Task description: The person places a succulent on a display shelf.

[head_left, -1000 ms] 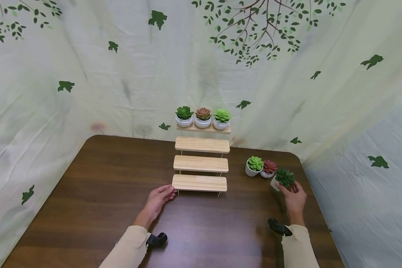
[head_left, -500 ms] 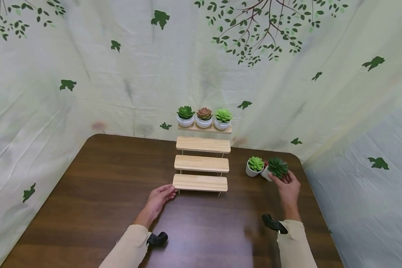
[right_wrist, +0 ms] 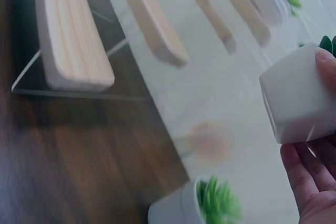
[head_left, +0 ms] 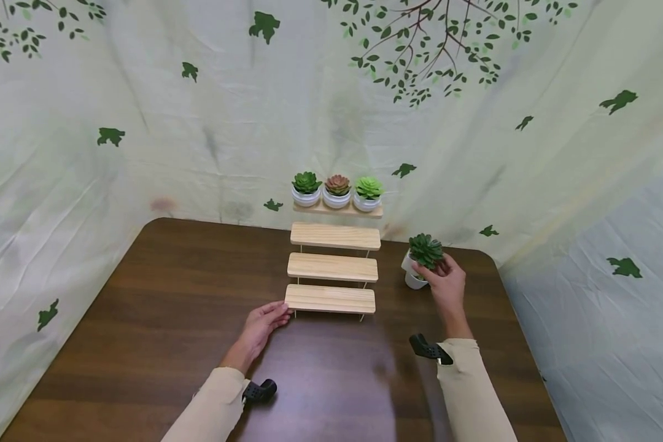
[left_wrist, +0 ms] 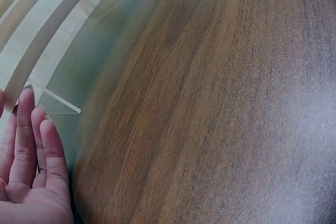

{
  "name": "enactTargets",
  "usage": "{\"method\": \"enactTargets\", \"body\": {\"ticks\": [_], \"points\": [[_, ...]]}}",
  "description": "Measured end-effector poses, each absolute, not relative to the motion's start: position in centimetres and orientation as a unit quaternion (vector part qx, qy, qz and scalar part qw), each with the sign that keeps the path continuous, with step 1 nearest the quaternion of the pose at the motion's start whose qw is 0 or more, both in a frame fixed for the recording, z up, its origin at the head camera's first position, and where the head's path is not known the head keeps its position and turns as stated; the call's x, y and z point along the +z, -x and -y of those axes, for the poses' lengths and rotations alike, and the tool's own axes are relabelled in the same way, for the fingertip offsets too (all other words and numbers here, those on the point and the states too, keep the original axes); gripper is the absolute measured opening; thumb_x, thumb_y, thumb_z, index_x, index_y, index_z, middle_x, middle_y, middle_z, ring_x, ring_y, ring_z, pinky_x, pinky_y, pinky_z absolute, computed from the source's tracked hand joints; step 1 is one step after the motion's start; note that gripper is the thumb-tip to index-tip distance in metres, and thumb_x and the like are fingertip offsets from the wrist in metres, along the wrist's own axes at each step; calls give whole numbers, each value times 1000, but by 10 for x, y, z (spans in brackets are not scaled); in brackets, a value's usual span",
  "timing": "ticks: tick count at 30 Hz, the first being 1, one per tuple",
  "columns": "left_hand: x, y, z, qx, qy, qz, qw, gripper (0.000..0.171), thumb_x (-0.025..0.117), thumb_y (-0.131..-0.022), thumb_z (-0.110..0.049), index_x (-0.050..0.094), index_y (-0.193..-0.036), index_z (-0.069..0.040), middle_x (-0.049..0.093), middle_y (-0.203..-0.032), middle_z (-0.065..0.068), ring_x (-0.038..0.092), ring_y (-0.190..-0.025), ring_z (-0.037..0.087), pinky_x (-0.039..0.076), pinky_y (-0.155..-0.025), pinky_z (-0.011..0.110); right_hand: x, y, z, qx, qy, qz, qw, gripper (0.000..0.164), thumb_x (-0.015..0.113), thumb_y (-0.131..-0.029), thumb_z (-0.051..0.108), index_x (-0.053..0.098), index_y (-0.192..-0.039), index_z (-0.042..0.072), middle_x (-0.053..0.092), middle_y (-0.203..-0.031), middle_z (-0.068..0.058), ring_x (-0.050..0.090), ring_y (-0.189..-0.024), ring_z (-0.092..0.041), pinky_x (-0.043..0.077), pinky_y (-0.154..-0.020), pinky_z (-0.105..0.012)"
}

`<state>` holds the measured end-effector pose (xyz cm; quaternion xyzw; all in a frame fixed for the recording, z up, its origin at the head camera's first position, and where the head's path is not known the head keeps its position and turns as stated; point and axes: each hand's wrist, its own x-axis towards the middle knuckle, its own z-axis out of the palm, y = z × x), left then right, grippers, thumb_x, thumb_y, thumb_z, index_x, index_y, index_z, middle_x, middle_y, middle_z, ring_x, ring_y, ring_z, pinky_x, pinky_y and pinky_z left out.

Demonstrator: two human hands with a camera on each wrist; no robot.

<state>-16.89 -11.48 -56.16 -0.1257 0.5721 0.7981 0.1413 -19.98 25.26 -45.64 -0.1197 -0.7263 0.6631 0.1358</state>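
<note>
My right hand (head_left: 446, 285) holds a dark green succulent (head_left: 426, 250) by its white pot, raised and tilted. In the right wrist view, thumb and fingers grip that angular white pot (right_wrist: 296, 95). Below it in the head view shows another white pot (head_left: 414, 282); the right wrist view shows its light green succulent (right_wrist: 216, 200). The red succulent is hidden behind my right hand. My left hand (head_left: 259, 328) touches the left end of the lowest wooden step (head_left: 329, 298) of a tiered rack. Its fingers lie straight in the left wrist view.
On the rack's top step (head_left: 339, 210) stand a dark green succulent (head_left: 306, 183), a reddish one (head_left: 338, 185) and a light green one (head_left: 369, 188), all in white pots. The lower steps are bare. A leaf-printed curtain (head_left: 226, 123) hangs behind the brown table (head_left: 171, 294).
My right hand has carried the dark green succulent left from the right side of the table, over the red and light green ones. My left hand has stayed at the rack.
</note>
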Motion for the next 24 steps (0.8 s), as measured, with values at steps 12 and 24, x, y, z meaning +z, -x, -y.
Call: {"method": "enactTargets", "body": {"ticks": [12, 24], "points": [[-563, 171, 116, 800, 120, -570, 141, 33, 60, -87, -9, 53, -112, 11, 67, -80, 0, 61, -76, 13, 51, -73, 24, -433, 228, -204, 670, 23, 732, 121, 60, 80, -69, 17, 54, -121, 6, 56, -122, -11, 53, -113, -19, 47, -87, -24], [-565, 169, 115, 805, 119, -567, 131, 25, 59, -87, -8, 57, -106, 7, 67, -80, 1, 61, -74, 12, 51, -72, 25, -426, 253, -158, 672, -19, 735, 91, 59, 81, -67, 18, 55, -119, 7, 58, -117, -12, 55, -107, -21, 48, -87, -28]]}}
